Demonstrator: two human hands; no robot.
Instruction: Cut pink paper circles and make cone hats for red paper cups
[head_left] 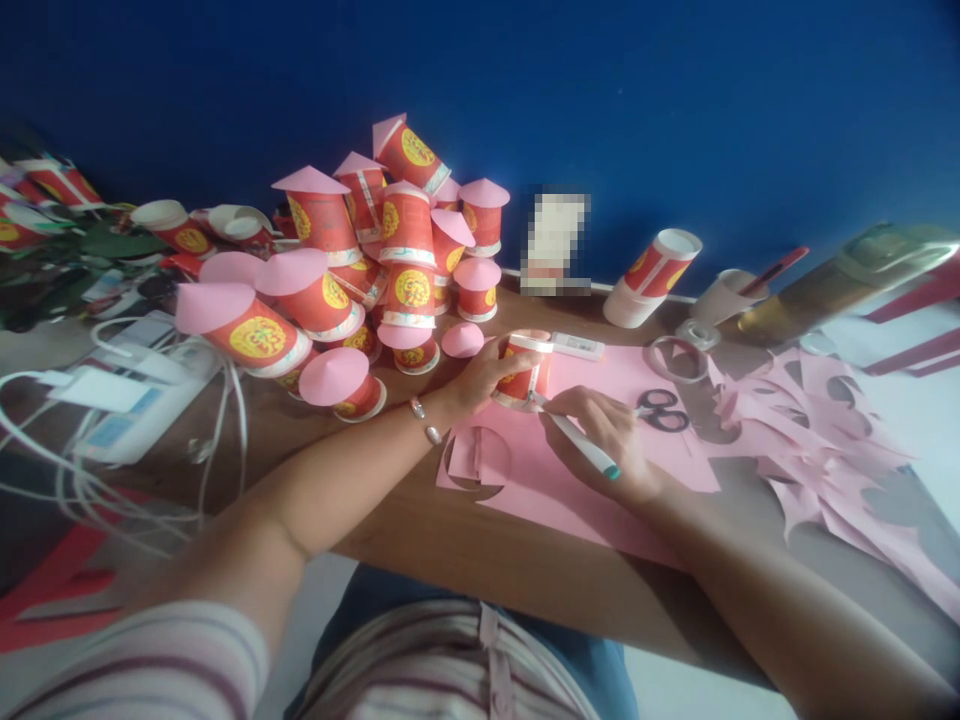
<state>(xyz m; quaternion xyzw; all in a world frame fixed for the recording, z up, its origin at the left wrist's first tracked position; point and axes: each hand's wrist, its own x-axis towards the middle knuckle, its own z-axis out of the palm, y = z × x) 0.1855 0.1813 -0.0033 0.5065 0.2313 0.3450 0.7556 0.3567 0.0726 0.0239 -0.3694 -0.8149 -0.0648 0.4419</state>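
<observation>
My left hand is closed around a red paper cup with a yellow emblem, a white seam and a white rim, held above pink paper. In my right hand is a white marker with a green end. Its tip meets the cup near the white lower rim; the marks there are too small to make out. Pink paper sheets lie beneath both hands, with a cut circle near the front left. Black-handled scissors rest just beyond my right hand.
Several red cups with pink cone tops are piled at the left. A power strip with white cables lies farther left. At the right are stacked cups, a tape roll, pink paper scraps and a bottle.
</observation>
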